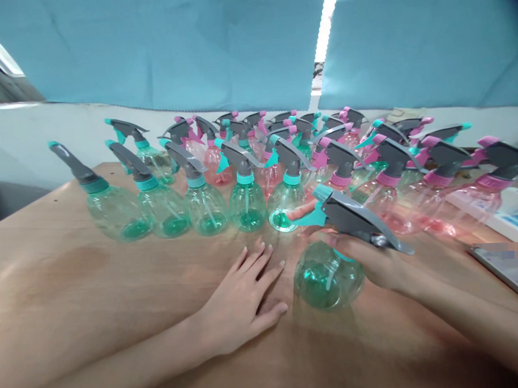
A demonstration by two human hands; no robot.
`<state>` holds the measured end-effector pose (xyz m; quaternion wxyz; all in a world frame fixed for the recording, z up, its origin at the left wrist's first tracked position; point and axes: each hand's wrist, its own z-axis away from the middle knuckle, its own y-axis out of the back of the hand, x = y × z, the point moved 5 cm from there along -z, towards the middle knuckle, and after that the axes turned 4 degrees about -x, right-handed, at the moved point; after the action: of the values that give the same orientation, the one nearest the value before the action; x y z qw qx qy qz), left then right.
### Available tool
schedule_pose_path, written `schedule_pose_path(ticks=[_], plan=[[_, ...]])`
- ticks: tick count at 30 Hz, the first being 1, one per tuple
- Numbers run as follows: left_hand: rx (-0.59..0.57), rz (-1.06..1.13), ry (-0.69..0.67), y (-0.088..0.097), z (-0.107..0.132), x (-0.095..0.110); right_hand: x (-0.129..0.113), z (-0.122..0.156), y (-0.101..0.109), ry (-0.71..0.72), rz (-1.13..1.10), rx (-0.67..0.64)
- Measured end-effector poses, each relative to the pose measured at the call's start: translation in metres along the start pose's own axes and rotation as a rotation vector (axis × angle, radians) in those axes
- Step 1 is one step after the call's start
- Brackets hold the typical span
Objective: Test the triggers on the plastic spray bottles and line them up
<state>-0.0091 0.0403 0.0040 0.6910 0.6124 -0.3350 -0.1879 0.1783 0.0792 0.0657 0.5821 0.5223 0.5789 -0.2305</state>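
My right hand (372, 261) is closed around the neck of a clear teal spray bottle (327, 276) that stands on the wooden table (75, 291), its grey trigger head with teal nozzle (353, 216) pointing left. My left hand (241, 299) lies flat on the table just left of that bottle, fingers stretched out and apart, holding nothing. Just beyond both hands stands a row of teal spray bottles (246, 203).
Behind the teal row stand several pink spray bottles (386, 195), reaching to the right. A white box (497, 214) and a flat dark-edged object (508, 267) lie at the right edge. A blue curtain (173, 50) hangs behind a white ledge.
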Motion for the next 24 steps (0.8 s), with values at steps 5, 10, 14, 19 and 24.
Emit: schedule_pose_path(ticks=[5, 10, 14, 19, 24], plan=[[-0.009, -0.024, 0.004, -0.001, 0.000, 0.000, -0.004, -0.003, 0.000, 0.031, -0.004, -0.019], [-0.029, -0.058, 0.010, 0.000, -0.001, 0.001, -0.006, -0.005, 0.000, 0.051, 0.003, -0.053], [-0.035, -0.053, 0.009, 0.000, -0.001, 0.000, -0.006, -0.005, 0.002, 0.060, 0.002, -0.017], [-0.028, -0.042, 0.006, 0.000, -0.001, 0.000, -0.009, -0.005, 0.002, 0.084, -0.004, 0.000], [-0.021, -0.040, 0.004, -0.001, 0.000, 0.001, -0.011, -0.005, 0.001, 0.079, -0.014, 0.009]])
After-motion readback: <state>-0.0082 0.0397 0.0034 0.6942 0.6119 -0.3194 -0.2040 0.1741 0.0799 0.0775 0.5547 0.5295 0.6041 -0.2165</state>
